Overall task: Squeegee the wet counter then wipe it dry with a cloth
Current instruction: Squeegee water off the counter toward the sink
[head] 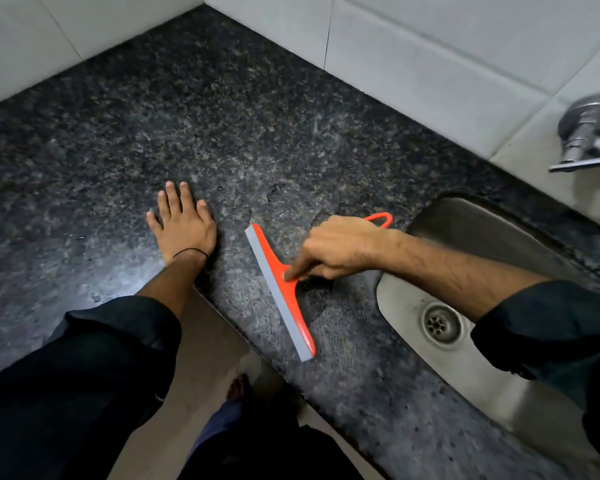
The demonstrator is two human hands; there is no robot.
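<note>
An orange squeegee [281,292] with a grey rubber blade rests blade-down on the dark speckled granite counter [187,133], near its front edge. My right hand [340,247] grips the squeegee's handle, index finger pressed on the neck; the handle's loop end pokes out behind the hand. My left hand [182,223] lies flat on the counter to the left of the squeegee, fingers apart, holding nothing. Small water patches show on the counter beyond the squeegee. No cloth is in view.
A steel sink [465,244] with a round drain [440,322] is set into the counter at the right. A chrome tap [589,133] juts from the white tiled wall [430,57] above it. The counter forms an inner corner; floor and my foot show below.
</note>
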